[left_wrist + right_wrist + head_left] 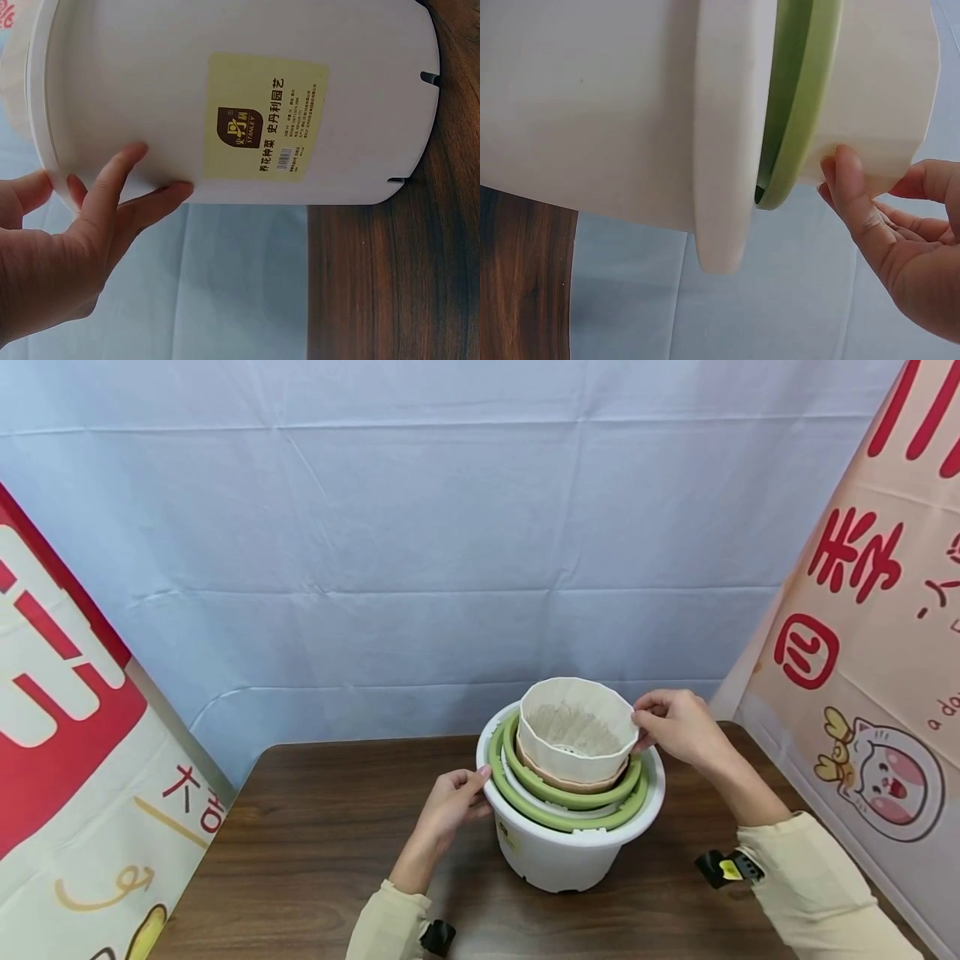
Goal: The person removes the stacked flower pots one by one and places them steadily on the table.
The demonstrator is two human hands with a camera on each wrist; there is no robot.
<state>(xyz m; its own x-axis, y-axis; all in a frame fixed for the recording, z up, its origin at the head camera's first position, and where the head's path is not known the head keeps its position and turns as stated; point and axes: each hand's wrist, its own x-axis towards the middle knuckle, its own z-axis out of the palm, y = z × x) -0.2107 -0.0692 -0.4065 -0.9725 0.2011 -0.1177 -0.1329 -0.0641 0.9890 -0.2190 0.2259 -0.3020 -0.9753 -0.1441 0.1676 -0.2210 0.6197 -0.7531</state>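
Several plastic flowerpots are nested in a large white flowerpot (558, 864) standing upright on the table. Two green pot rims (573, 798) show inside it with a white one between them, then a peach pot (581, 787). Topmost is a cream faceted flowerpot (573, 727), rising above the others. My left hand (448, 806) grips the large pot's rim at its left, thumb on the edge and fingers against the outer wall beside a yellow label (266, 116). On the right side, my right hand (678, 727) pinches the cream pot's wall near its rim between thumb and fingers.
The dark wooden table (337, 835) extends left of the pots. Behind it hangs a pale blue cloth (420, 527). Printed cloths flank both sides, a red-and-white one (67, 693) at left and a pink one (862, 652) at right.
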